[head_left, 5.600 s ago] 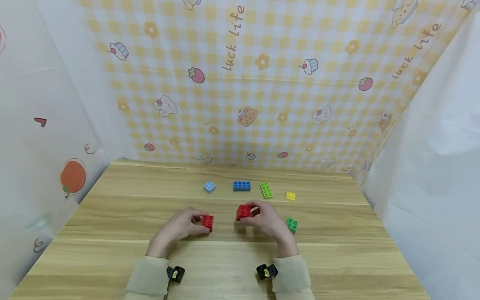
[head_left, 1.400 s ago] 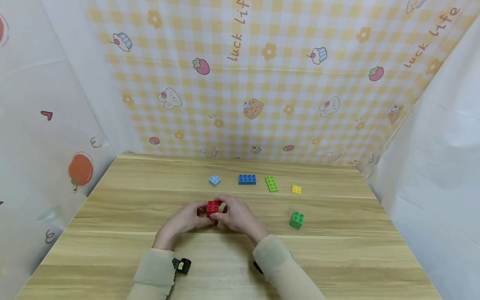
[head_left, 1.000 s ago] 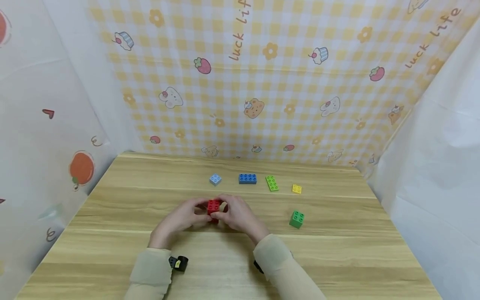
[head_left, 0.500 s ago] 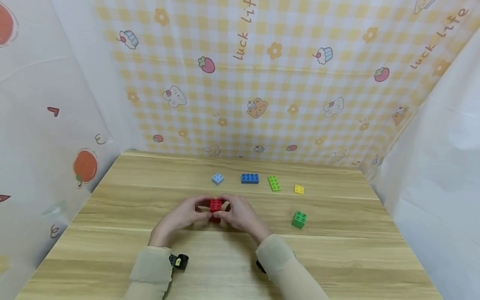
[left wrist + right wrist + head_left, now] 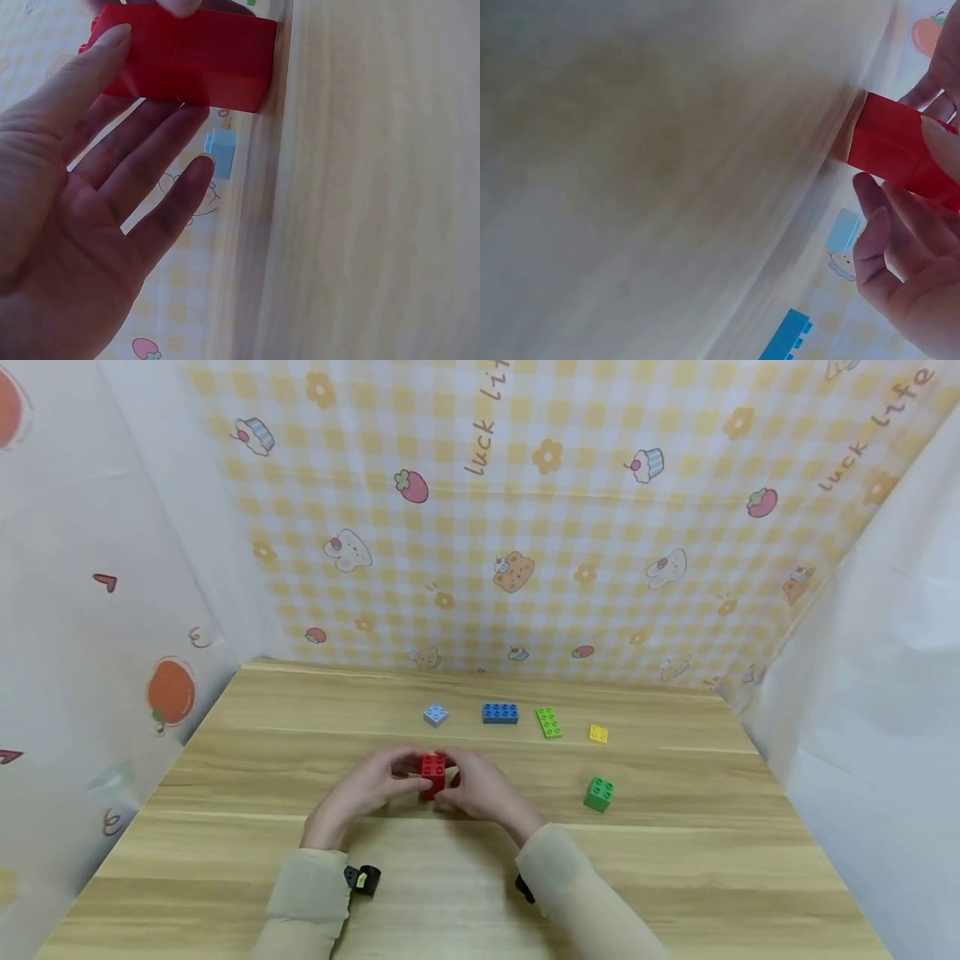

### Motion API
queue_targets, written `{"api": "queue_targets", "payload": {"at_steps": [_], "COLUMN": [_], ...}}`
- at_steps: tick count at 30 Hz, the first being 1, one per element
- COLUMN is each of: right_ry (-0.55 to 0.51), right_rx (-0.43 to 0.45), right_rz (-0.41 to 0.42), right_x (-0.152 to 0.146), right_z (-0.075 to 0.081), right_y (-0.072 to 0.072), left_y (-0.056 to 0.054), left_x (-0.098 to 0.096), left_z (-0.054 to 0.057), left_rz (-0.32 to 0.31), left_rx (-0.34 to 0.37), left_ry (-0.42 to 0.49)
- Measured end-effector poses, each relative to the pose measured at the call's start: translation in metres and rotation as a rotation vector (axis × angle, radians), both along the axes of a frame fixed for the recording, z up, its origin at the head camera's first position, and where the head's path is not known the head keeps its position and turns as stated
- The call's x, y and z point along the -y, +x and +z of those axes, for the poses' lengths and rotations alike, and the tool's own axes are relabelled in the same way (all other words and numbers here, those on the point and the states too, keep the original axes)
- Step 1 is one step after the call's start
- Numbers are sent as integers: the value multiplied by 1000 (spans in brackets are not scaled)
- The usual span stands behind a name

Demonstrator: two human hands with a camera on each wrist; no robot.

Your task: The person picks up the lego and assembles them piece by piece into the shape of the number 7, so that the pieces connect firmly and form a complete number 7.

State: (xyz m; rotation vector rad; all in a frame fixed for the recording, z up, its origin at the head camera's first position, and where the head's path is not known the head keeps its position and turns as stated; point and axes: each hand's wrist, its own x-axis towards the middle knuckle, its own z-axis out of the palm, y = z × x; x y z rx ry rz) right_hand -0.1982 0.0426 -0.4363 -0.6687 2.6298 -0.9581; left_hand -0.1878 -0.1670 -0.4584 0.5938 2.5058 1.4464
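Beige sleeves (image 5: pixel 307 885) enter at the bottom of the frame over the wood-grain tabletop (image 5: pixel 442 902). Near the middle, the left hand (image 5: pixel 366 789) and right hand (image 5: pixel 482 789) face each other around an upright stack of red bricks (image 5: pixel 433 767), each grip narrowed to the stack, thumb and fingers holding it. At similar depth, right of centre, sits a green brick (image 5: pixel 598 794). Beyond lie a yellow brick (image 5: pixel 597 734), a lime brick (image 5: pixel 549 722), a blue brick (image 5: pixel 500 713) and a light-blue brick (image 5: pixel 436 715); yellow-checked cloth (image 5: pixel 480 527) fills the upper frame.
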Motion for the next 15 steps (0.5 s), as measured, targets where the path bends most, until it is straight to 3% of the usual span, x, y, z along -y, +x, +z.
{"api": "queue_targets", "payload": {"at_steps": [8,15], "right_ry": [31,23], "right_rx": [14,-96], "right_rz": [7,57], "right_x": [-26,-64], "right_z": [9,20], "right_y": [3,8], "left_y": [-1,-1], "left_x": [1,1], "left_z": [0,-2], "left_rz": [9,17], "left_rx": [-6,-3], "left_ry": [-30,-41]}}
